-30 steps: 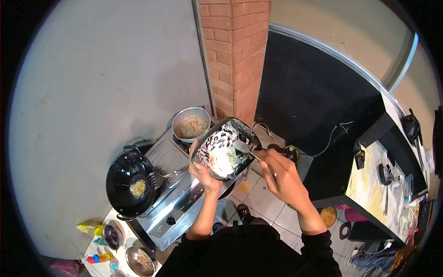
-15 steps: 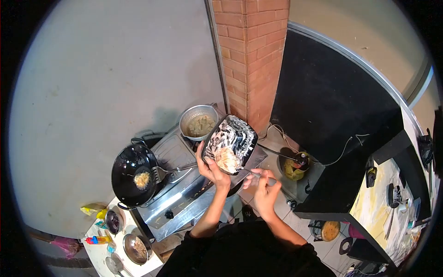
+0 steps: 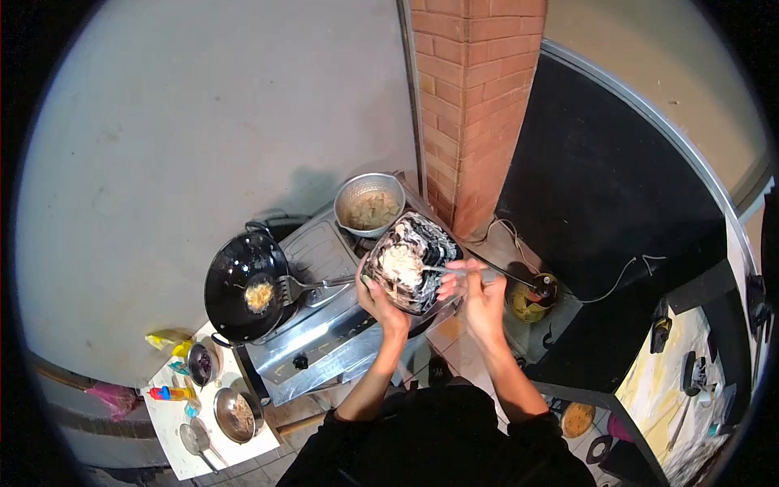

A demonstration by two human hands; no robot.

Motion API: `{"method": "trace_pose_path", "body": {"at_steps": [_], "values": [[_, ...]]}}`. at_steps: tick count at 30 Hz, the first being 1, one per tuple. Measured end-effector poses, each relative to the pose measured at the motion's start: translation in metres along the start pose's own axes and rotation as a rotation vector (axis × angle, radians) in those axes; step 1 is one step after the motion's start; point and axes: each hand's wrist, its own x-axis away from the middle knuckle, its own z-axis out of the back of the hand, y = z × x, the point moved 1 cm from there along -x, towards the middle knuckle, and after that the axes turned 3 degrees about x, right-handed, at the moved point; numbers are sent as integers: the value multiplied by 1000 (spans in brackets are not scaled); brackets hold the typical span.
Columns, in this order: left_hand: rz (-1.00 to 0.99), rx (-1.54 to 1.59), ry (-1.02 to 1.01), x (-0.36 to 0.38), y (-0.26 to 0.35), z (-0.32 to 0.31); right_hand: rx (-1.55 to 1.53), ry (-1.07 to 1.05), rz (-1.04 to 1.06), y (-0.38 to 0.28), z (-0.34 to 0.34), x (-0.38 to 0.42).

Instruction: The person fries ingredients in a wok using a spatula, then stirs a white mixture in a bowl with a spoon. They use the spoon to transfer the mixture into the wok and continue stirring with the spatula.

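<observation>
A black bowl (image 3: 442, 239), smeared inside with a pale creamy mixture (image 3: 401, 265), is held tilted over the front of the stove. Its left rim is gripped by my left hand (image 3: 381, 307), with the thumb on the edge. My right hand (image 3: 479, 296) pinches the handle of a metal utensil (image 3: 454, 269), whose end is in the mixture; the tip is hidden. To the left, a black wok (image 3: 235, 280) holds a small golden portion of food (image 3: 259, 297), with a slotted spatula (image 3: 297, 287) resting across its rim.
Behind the bowl stands a metal pot (image 3: 369, 180) with liquid. At lower left, a white table (image 3: 174, 442) carries bowls, a strainer (image 3: 195, 439) and a red-and-yellow bottle (image 3: 169, 394). A gas cylinder (image 3: 531, 304) and a messy counter (image 3: 649, 381) are to the right.
The utensil's end has moved up and left within the bowl, and the mixture is gathered higher. My right hand has shifted up. The whole view has shifted slightly.
</observation>
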Motion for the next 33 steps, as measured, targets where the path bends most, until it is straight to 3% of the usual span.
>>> {"method": "trace_pose_path", "body": {"at_steps": [3,6,10,12,14,16,20,22,33], "values": [[68,92,55,-6,4,6,57,-67,20,-17,1,-9],[209,191,-28,-8,13,7,86,-133,40,-30,2,-15],[229,342,57,-10,23,2,195,-215,131,-50,2,-16],[298,324,-29,-10,30,2,203,-237,171,-54,4,-14],[304,337,-36,-8,38,-4,211,-258,212,-59,5,-12],[312,348,-47,-8,46,-10,501,-421,423,-68,3,-7],[278,353,-64,-7,55,-17,547,-424,527,-83,6,2],[260,375,-75,-7,57,-17,714,-547,612,-87,6,7],[284,346,-102,-2,75,-22,807,-560,688,-101,12,9]]}}
